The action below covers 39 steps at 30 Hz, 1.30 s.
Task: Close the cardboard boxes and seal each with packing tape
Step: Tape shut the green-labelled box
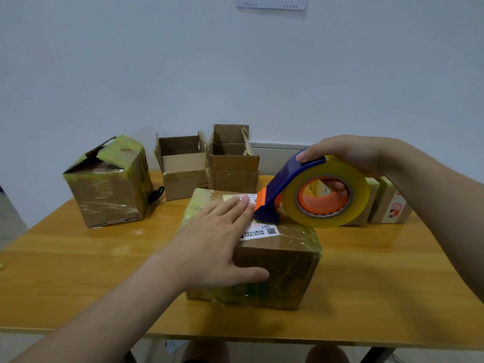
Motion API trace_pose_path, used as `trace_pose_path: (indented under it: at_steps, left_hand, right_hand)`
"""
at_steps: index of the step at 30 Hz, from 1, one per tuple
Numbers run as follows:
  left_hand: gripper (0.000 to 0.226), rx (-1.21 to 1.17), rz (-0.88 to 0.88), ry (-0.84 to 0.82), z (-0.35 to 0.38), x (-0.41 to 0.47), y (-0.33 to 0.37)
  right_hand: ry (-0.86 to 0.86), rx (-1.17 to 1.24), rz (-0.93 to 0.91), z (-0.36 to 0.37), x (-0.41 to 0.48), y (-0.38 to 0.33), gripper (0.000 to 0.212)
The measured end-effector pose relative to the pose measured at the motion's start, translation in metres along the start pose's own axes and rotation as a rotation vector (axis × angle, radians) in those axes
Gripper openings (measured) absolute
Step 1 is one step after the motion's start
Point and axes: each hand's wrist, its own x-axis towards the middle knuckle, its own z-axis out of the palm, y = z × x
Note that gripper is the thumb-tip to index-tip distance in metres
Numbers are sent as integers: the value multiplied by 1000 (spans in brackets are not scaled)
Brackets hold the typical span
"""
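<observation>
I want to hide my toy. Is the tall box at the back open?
Open: the tall box has its flaps standing up, nothing covering its top.

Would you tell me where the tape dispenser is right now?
Head view, right of centre: the right hand holds the tape dispenser with its nose on the near box, beside the left hand.

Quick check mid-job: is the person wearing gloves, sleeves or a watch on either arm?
No. The left hand and right hand are bare, with no gloves, rings or watch showing. The left forearm and right forearm are uncovered; no sleeve edge is in view.
</observation>
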Motion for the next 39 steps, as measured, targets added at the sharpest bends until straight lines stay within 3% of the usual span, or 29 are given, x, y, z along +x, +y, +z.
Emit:
trace_pose_path:
  at_steps: [6,9,15,21,24,28,32,39]
  left_hand:
    - [138,-176,-75,-115,-16,34,1]
    - [145,-244,-99,-96,-12,50,0]
    - [147,-200,-83,-77,3,52,-5]
    - [147,-163,-72,-94,5,55,-6]
    - [145,-152,-66,-104,5,54,-7]
    - [138,-125,-51,-107,3,50,-7]
    - [124,-105,-33,-104,4,50,-6]
    - [123,-62,-25,-119,2,49,-5]
  right_hand:
    - [43,37,-19,5,-3,-5,42]
    - [102,60,7,3,-5,4,58]
    - [44,89,12,-4,-12,8,56]
    - [180,203,-28,9,-7,15,40]
    - [162,182,-52,7,-7,15,49]
    - [95,180,-20,-3,-13,16,78]
    - [29,185,-68,-18,-24,27,55]
    - [89,63,-126,-18,-25,26,48]
